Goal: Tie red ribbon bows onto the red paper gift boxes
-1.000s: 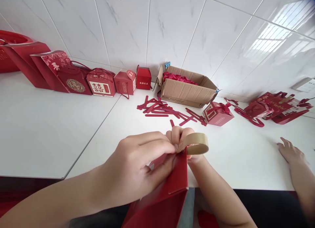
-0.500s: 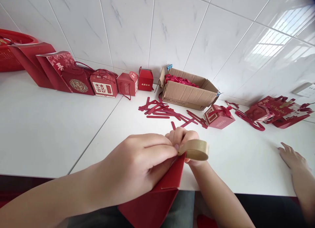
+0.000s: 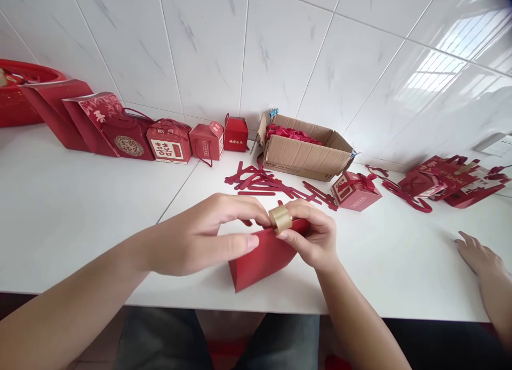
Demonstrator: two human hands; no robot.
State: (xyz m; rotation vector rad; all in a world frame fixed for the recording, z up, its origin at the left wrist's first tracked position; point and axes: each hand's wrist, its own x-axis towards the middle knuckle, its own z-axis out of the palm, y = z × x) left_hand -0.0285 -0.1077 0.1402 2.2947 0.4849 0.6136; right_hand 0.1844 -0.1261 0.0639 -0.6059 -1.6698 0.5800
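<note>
A plain red paper box or bag (image 3: 260, 255) rests on the white table near its front edge. A curled gold ribbon (image 3: 281, 219) stands at its top edge. My right hand (image 3: 314, 234) pinches the ribbon and the top edge between thumb and fingers. My left hand (image 3: 208, 234) is at the left side of the top edge, thumb on the near face and fingers behind, spread apart; the fingertips are partly hidden by the ribbon and the box.
Dark red strips (image 3: 256, 181) lie beyond my hands, before a cardboard box (image 3: 308, 157) of red ribbon. A red gift box (image 3: 356, 191) sits to the right. Red boxes and bags line the wall. Another person's hand (image 3: 478, 255) rests at far right.
The red box has moved up from over the lap onto the table and turned. Both hands moved with it; my left hand's fingers have spread from their pinch at the ribbon.
</note>
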